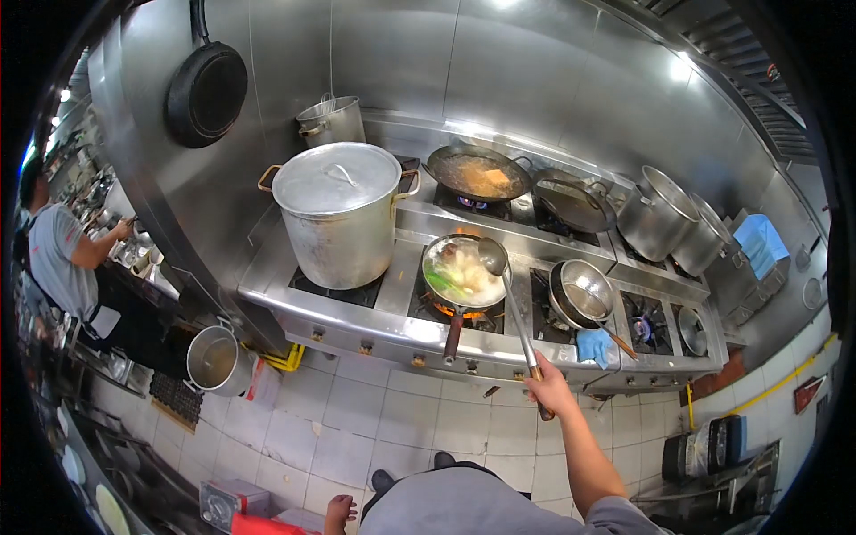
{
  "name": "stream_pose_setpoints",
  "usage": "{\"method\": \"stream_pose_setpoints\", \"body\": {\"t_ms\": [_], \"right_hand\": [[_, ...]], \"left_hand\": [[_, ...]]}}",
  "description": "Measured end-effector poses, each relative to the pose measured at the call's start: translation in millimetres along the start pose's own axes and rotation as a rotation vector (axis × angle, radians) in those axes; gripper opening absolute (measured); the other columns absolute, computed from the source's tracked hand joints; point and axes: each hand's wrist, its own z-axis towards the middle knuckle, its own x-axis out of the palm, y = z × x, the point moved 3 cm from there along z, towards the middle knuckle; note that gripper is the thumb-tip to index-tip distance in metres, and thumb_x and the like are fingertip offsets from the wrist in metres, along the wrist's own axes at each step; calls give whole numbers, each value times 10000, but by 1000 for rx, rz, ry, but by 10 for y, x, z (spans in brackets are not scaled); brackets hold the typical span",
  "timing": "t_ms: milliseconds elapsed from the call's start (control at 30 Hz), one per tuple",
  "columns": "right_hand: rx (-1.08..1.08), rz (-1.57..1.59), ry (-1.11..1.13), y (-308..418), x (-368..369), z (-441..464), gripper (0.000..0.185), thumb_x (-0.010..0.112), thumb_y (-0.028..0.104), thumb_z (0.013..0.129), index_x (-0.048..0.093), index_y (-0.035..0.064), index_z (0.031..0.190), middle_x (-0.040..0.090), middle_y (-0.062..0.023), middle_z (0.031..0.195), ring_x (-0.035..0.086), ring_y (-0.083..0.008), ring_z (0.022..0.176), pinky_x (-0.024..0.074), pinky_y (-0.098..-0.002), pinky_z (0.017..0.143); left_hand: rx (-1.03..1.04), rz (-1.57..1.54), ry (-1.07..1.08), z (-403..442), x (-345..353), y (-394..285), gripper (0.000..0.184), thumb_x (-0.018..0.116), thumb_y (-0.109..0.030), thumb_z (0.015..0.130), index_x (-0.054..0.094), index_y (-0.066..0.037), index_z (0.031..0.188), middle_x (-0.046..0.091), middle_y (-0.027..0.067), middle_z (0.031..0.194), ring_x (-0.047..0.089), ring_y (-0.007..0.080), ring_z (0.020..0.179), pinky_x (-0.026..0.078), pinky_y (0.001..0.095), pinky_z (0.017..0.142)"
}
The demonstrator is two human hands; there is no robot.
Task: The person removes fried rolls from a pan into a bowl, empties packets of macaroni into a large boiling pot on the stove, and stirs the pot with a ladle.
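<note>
A round black frying pan [207, 94] hangs against a grey steel wall [147, 67] near a large, lidded, silver metal stockpot [339, 236].

The ladle [522, 323] has a smooth, shiny metal shaft running into a handle that, from here, looks like wood. That big lidded pot [334, 236] is dull, scuffed bare metal, while the wall panels [392, 53] gleam like smooth sheet steel. The hanging pan [207, 94] looks matt and rough. Soft, matt cloth [593, 348] sits against the stove's [392, 332] glossy metal; the floor tiles [406, 410] carry a faint sheen.
</note>
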Motion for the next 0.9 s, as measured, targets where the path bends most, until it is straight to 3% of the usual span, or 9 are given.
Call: {"method": "stream_pose_setpoints", "body": {"t_ms": [67, 133, 367, 433, 500, 533, 600, 700, 900], "right_hand": [[-5, -143, -77, -68, -1, 40, 704, 598, 76, 784, 280, 110, 1411, 599, -119, 788, 591, -214, 587, 504, -325, 581], [-160, -467, -210, -165, -14, 146, 739, 618, 92, 751, 281, 122, 1408, 624, -224, 930, 628, -332, 780, 494, -368, 720], [-124, -419, -228, -56, 83, 7, 700, 629, 122, 762, 316, 86, 1387, 588, -260, 1072, 581, -379, 996, 457, -389, 829], [-154, -464, -236, -186, 204, -64, 662, 604, 141, 800, 300, 82, 1385, 597, -258, 1040, 571, -404, 984, 461, -407, 827], [-381, -502, -448, -376, 257, -103, 517, 587, 120, 815, 394, 51, 1290, 632, -207, 873, 633, -346, 766, 505, -387, 668], [-394, -522, -427, -430, 249, -85, 517, 587, 120, 815, 394, 51, 1290, 632, -207, 873, 633, -346, 766, 505, -387, 668], [39, -76, -186, -661, 227, 11, 272, 552, 66, 825, 467, 13, 1078, 565, -115, 691, 558, -204, 520, 466, -317, 468], [-18, 122, -78, -548, 240, -57, 162, 507, 27, 830, 448, 21, 981, 457, -27, 591, 440, -105, 418, 372, -255, 362], [105, 274, -2, -622, 99, -155, 398, 479, 19, 821, 425, -3, 1214, 493, -42, 627, 467, -130, 424, 409, -257, 381]], "left_hand": [[16, 26, -2, -14, 22, -16, 292, 542, -228, 859, 530, -63, 1100, 628, 105, 867, 610, 229, 603, 508, 353, 473], [23, 10, -5, 12, 50, -14, 262, 548, -207, 854, 541, -53, 1066, 629, 108, 856, 612, 228, 602, 507, 350, 466], [217, -211, -96, 433, 257, -285, 202, 587, -181, 834, 567, 8, 902, 629, 133, 775, 624, 245, 565, 499, 324, 417], [212, -236, -86, 591, 439, -524, 220, 602, -192, 826, 565, 10, 905, 631, 138, 779, 619, 234, 551, 493, 319, 411], [206, -291, -26, 651, 668, -875, 217, 612, -187, 814, 567, 9, 898, 630, 136, 779, 601, 216, 535, 484, 315, 406], [230, -329, -21, 715, 826, -1044, 211, 603, -170, 814, 563, 10, 918, 623, 129, 781, 595, 211, 541, 479, 315, 406], [345, -304, 7, 834, 1153, -1417, 252, 566, -111, 817, 534, -5, 1044, 595, 113, 792, 586, 211, 567, 476, 312, 427], [346, -404, 72, 836, 1629, -2013, 357, 528, -87, 819, 488, -72, 1174, 578, 104, 850, 593, 213, 659, 495, 329, 497], [295, -637, 135, 878, 2408, -2925, 497, 524, -343, 884, 378, -84, 1283, 490, 121, 1164, 610, 315, 812, 533, 401, 656]]}}
